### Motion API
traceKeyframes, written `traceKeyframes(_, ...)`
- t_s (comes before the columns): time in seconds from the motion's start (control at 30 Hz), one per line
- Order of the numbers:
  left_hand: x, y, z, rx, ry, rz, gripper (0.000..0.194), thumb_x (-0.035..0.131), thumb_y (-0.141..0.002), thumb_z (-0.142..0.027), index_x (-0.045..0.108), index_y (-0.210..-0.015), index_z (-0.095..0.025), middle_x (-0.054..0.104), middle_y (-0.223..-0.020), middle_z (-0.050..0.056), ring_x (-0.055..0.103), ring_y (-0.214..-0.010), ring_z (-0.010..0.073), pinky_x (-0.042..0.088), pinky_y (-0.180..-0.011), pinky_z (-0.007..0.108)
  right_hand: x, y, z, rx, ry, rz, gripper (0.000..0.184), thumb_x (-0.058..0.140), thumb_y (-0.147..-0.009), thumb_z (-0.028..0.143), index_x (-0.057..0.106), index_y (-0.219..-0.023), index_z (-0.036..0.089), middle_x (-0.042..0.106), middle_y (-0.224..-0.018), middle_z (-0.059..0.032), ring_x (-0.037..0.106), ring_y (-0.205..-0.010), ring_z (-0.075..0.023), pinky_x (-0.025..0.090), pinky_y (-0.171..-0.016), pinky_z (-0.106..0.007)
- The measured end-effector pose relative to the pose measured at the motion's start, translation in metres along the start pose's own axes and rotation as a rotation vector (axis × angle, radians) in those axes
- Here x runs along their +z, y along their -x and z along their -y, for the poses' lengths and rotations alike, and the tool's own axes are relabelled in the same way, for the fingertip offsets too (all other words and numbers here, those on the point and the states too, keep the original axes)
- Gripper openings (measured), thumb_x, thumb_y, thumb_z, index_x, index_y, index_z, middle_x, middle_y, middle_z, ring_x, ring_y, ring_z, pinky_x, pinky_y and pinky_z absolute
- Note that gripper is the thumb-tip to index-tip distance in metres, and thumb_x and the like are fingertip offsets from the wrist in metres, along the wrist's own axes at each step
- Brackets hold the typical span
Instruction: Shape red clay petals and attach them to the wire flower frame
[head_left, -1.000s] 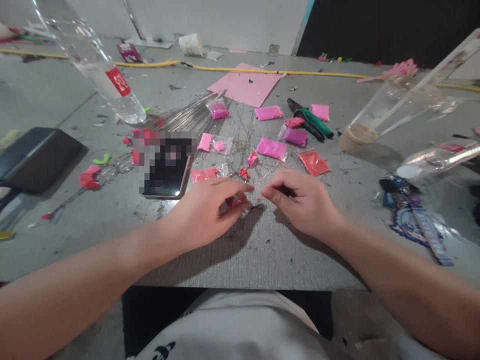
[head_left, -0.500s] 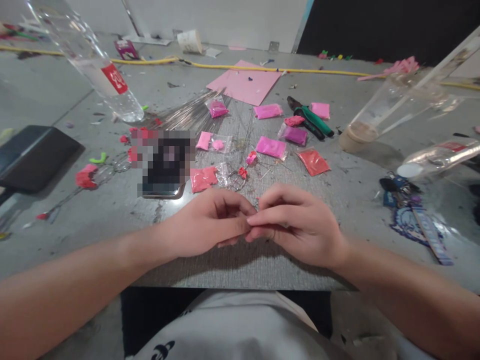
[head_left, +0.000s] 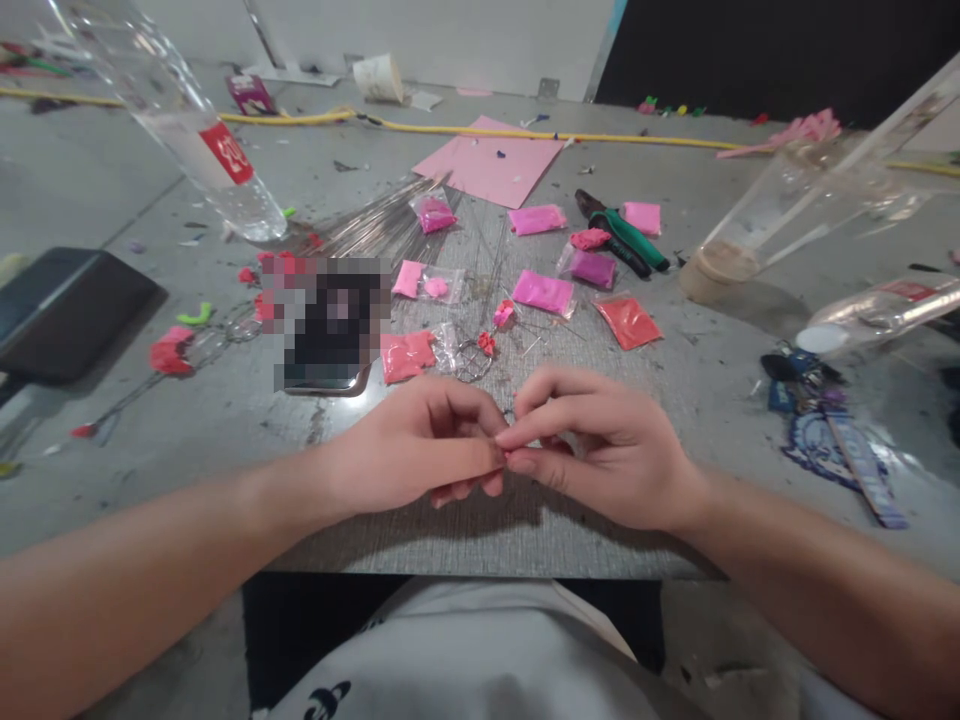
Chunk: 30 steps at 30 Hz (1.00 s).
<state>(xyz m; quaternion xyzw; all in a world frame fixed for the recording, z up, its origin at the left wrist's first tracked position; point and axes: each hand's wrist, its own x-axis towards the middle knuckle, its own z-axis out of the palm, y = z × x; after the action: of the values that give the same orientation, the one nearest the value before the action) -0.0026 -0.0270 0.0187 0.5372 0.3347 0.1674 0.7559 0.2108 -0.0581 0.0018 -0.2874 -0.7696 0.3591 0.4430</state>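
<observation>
Near the table's front edge, my left hand [head_left: 427,440] and my right hand [head_left: 604,450] meet fingertip to fingertip. Both are closed in a pinch over a tiny reddish piece [head_left: 508,455], mostly hidden by the fingers; its kind is unclear. Just beyond them lie a small red clay flower [head_left: 487,344] on thin wire and a pink clay piece [head_left: 503,313]. A coral clay packet [head_left: 407,357] is behind my left hand. Past my right hand are a red clay packet [head_left: 628,321] and a magenta clay packet [head_left: 543,292].
A phone [head_left: 334,330], partly blurred out, lies left of the packets. Thin wires [head_left: 375,225] fan out behind it, near a standing bottle [head_left: 225,160]. Green-handled pliers [head_left: 622,235] lie at the back. On the right are a plastic cup [head_left: 720,268], a lying bottle [head_left: 877,310] and keychains [head_left: 832,435].
My right thumb and fingers have shifted slightly against my left fingertips, and the left lower fingers have curled a little. The things on the table stay where they were.
</observation>
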Motion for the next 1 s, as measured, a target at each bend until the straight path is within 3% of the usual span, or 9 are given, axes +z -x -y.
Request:
traceKeyframes(0.17,0.000,0.002,0.002,0.019,-0.059,-0.026,0.009,0.069,-0.078,-0.010,0.067,-0.073,-0.017,0.067,-0.058,-0.004,0.051,-0.041,0.0048,0.043,-0.039,0.013,0.003,0.001,0.001,0.121,-0.110,-0.023,0.009,0.079,-0.088,0.021,0.073,-0.093,0.019,0.070,-0.088,-0.0030,0.063,-0.073,-0.0116,0.051,-0.059,-0.024)
traceKeyframes(0.3,0.000,0.004,0.004,0.062,-0.167,-0.094,0.011,0.066,-0.081,-0.010,0.065,-0.073,-0.018,0.067,-0.060,-0.005,0.053,-0.042,0.0067,0.042,-0.036,0.015,0.007,0.001,0.003,0.345,-0.159,-0.039,0.014,0.081,-0.086,0.027,0.070,-0.090,0.019,0.069,-0.085,-0.0020,0.063,-0.073,-0.0121,0.050,-0.058,-0.023)
traceKeyframes(0.4,0.001,0.004,0.004,0.127,-0.264,-0.135,0.011,0.064,-0.084,-0.013,0.064,-0.074,-0.018,0.065,-0.061,-0.005,0.054,-0.045,0.0080,0.044,-0.038,0.018,0.009,0.000,0.004,0.514,-0.323,-0.064,0.019,0.083,-0.083,0.029,0.068,-0.090,0.018,0.069,-0.085,-0.0014,0.064,-0.075,-0.0126,0.052,-0.061,-0.024)
traceKeyframes(0.5,0.003,0.003,0.005,0.320,-0.511,-0.238,0.011,0.065,-0.087,-0.016,0.067,-0.076,-0.018,0.063,-0.061,-0.005,0.054,-0.050,0.0079,0.042,-0.045,0.019,0.007,-0.003,0.003,0.655,-0.561,-0.071,0.026,0.085,-0.081,0.033,0.065,-0.089,0.019,0.064,-0.077,0.0022,0.059,-0.064,-0.0096,0.047,-0.055,-0.022)
traceKeyframes(0.6,0.003,0.003,0.007,0.562,-0.834,-0.366,0.009,0.065,-0.090,-0.016,0.070,-0.084,-0.016,0.066,-0.066,-0.003,0.057,-0.058,0.0083,0.044,-0.055,0.021,0.003,-0.005,0.001,0.780,-0.715,-0.094,0.034,0.082,-0.083,0.045,0.058,-0.084,0.020,0.056,-0.070,0.0046,0.047,-0.054,-0.0080,0.031,-0.044,-0.020)
traceKeyframes(0.8,-0.003,-0.001,0.011,0.693,-1.093,-0.323,0.011,0.059,-0.094,-0.015,0.070,-0.097,-0.012,0.066,-0.077,0.001,0.059,-0.067,0.0119,0.048,-0.065,0.025,-0.008,-0.008,-0.009,0.632,-0.838,-0.114,0.039,0.075,-0.089,0.051,0.053,-0.079,0.020,0.048,-0.074,0.0031,0.043,-0.061,-0.0101,0.027,-0.050,-0.023)
traceKeyframes(1.0,-0.008,-0.013,0.010,0.629,-1.327,-0.330,0.029,0.060,-0.097,-0.027,0.071,-0.122,-0.014,0.066,-0.096,0.008,0.065,-0.089,0.0238,0.053,-0.080,0.038,-0.019,-0.011,-0.029,0.379,-0.829,-0.055,0.039,0.076,-0.087,0.057,0.058,-0.085,0.022,0.048,-0.069,0.0057,0.042,-0.061,-0.0097,0.029,-0.054,-0.023)
